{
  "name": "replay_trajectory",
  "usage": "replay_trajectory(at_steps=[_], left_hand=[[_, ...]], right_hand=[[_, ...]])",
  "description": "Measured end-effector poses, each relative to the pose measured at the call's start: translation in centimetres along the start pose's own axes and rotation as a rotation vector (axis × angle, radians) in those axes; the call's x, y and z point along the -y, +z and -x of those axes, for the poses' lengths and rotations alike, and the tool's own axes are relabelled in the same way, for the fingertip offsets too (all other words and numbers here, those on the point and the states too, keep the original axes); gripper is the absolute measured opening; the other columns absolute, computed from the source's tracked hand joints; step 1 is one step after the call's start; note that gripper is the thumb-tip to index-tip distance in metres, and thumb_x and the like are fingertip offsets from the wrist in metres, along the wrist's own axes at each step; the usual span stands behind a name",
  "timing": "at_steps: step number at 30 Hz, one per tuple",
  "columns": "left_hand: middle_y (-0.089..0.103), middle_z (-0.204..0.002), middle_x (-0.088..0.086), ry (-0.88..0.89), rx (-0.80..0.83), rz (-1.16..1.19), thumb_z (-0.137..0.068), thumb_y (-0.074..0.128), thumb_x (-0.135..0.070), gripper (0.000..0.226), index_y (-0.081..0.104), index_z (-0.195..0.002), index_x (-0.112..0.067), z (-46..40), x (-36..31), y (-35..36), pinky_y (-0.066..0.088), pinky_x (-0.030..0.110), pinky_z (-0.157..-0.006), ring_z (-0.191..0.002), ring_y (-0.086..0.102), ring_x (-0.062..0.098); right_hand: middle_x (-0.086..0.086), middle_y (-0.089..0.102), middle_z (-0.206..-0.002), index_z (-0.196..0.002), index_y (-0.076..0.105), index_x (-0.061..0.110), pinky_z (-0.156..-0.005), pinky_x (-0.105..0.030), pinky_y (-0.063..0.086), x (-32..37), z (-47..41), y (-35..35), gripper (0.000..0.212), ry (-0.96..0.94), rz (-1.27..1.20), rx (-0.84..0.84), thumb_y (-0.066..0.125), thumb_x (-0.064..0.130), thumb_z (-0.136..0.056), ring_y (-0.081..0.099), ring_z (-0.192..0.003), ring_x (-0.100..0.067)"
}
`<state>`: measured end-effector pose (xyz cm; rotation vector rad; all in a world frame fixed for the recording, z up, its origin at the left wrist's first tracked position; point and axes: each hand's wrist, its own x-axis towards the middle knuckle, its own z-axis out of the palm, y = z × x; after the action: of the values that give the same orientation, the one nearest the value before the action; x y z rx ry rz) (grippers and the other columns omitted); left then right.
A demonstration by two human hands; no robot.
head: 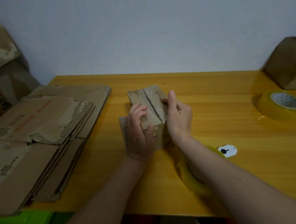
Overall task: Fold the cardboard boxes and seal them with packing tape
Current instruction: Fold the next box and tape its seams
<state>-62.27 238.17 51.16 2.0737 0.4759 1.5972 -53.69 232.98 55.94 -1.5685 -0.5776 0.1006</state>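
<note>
1. Table (207,160): yellow wood surface set against a pale wall (147,28); its near edge runs across the bottom of the view, with bare wood between the centre and the right-hand items.
2. Flattened cardboard stack (41,132): several torn sheets lying on the table's left part, overhanging its left edge; red printing shows on the top sheet but is too blurred to read.
3. Folded box (288,65): stands at the far right corner, partly cut off by the frame.
4. Small cardboard box (152,103): stands at the table's centre, top flaps closed with a dark seam between them; glossy tape shows at its near corner.
5. Tape roll (282,103): clear yellowish packing tape lying flat, right of the box and well apart from it.
6. Left hand (140,134): grips the box's near left corner, fingers curled over the top flap, thumb on the near face.
7. Right hand (176,113): grasps the box's right side, thumb pointing up, fingers hooked over the flap edge.
8. White tag (227,151): lies near the right forearm, bearing a black keyhole mark.
</note>
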Motion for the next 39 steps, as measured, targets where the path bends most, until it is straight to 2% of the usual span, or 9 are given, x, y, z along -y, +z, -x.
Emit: replay_trajectory(at_steps=[4, 7, 10, 12, 15, 20, 25, 34, 39], left_hand=[[0.057, -0.119, 0.028, 0.096, 0.109, -0.125, -0.099, 0.033, -0.049, 0.046, 0.041, -0.118, -0.008, 0.1, 0.5, -0.9, 0.037, 0.045, -0.109, -0.127, 0.045, 0.039], [0.049, -0.133, 0.029, 0.142, 0.359, -0.258, -0.089, 0.051, -0.053, 0.063, 0.035, -0.130, -0.007, -0.5, 0.5, -3.0, 0.033, 0.053, -0.111, -0.135, 0.037, 0.042], [0.021, -0.158, 0.012, -0.137, 0.590, -0.277, -0.074, 0.058, -0.067, 0.093, 0.034, -0.143, -0.009, -1.5, -0.9, -4.8, 0.019, 0.048, -0.118, -0.148, 0.009, 0.020], [0.013, -0.161, 0.004, -0.313, 0.468, -0.271, -0.075, 0.057, -0.063, 0.081, 0.045, -0.139, -0.016, -2.1, -2.7, -4.8, 0.013, 0.040, -0.119, -0.147, 0.004, 0.014], [0.024, -0.156, 0.008, -0.421, 0.405, -0.437, -0.089, 0.052, -0.055, 0.061, 0.047, -0.136, -0.017, -3.7, -5.2, -3.7, 0.022, 0.046, -0.117, -0.143, 0.016, 0.023], [0.021, -0.155, 0.012, -0.487, 0.887, -0.838, -0.076, 0.044, -0.076, 0.089, 0.029, -0.146, -0.023, -6.8, -6.8, -2.5, 0.022, 0.051, -0.112, -0.137, 0.022, 0.038], [0.008, -0.162, -0.002, -0.275, 1.132, -0.725, -0.091, 0.055, -0.032, 0.078, 0.010, -0.153, -0.031, -8.3, -5.8, -3.3, 0.002, 0.051, -0.119, -0.148, 0.001, 0.028], [0.048, -0.140, -0.001, -0.221, 0.520, -0.448, -0.090, 0.047, -0.003, 0.026, 0.059, -0.104, -0.021, -4.7, -5.4, -4.7, 0.026, 0.037, -0.113, -0.132, 0.035, 0.017], [0.043, -0.139, 0.000, -0.111, 0.657, -0.654, -0.092, 0.026, -0.063, 0.059, 0.047, -0.134, -0.026, -2.7, -6.7, -2.8, 0.014, 0.047, -0.118, -0.133, 0.033, 0.020]], right_hand=[[0.000, 0.073, -0.090, -0.091, 0.076, 0.013, -0.071, -0.021, 0.042, 0.1, 0.8, 0.6, 0.046, -0.089, 0.072, -0.099, 0.038, 0.038, -0.100, 0.061, -0.082, -0.008], [-0.003, 0.069, -0.101, -0.104, 0.071, 0.013, -0.081, -0.027, 0.044, 0.4, 0.3, -0.5, 0.033, -0.049, 0.101, 0.106, 0.047, 0.035, -0.098, 0.059, -0.094, -0.013], [0.003, 0.050, -0.130, -0.135, 0.049, 0.016, -0.102, -0.029, 0.036, 0.3, 0.4, -2.0, 0.043, 0.010, 0.197, 0.293, 0.048, 0.037, -0.097, 0.045, -0.121, -0.011], [-0.002, 0.045, -0.137, -0.140, 0.041, 0.014, -0.105, -0.034, 0.035, 0.5, 0.9, -2.6, 0.049, 0.083, 0.203, 0.303, 0.043, 0.040, -0.098, 0.042, -0.126, -0.017], [-0.008, 0.056, -0.126, -0.127, 0.053, 0.010, -0.096, -0.033, 0.039, 1.0, 2.0, -2.7, 0.044, 0.134, 0.165, 0.311, 0.035, 0.039, -0.101, 0.050, -0.118, -0.022], [-0.014, 0.067, -0.108, -0.098, 0.067, 0.009, -0.095, -0.053, 0.045, 1.6, 2.6, -4.1, 0.040, 0.163, 0.072, 0.385, 0.034, 0.030, -0.103, 0.060, -0.104, -0.030], [-0.003, 0.064, -0.100, -0.099, 0.062, 0.021, -0.090, -0.046, 0.050, 2.1, 1.3, -6.6, 0.017, 0.047, 0.155, 0.265, 0.049, 0.032, -0.097, 0.060, -0.097, -0.019], [-0.008, 0.048, -0.137, -0.134, 0.048, 0.013, -0.106, -0.040, 0.038, 1.9, -0.8, -7.2, 0.037, 0.054, 0.325, 0.231, 0.044, 0.025, -0.100, 0.046, -0.124, -0.021], [-0.006, 0.043, -0.145, -0.140, 0.042, 0.014, -0.109, -0.036, 0.034, 3.1, -2.1, -5.4, 0.039, 0.089, 0.264, 0.344, 0.039, 0.018, -0.101, 0.039, -0.132, -0.020]])
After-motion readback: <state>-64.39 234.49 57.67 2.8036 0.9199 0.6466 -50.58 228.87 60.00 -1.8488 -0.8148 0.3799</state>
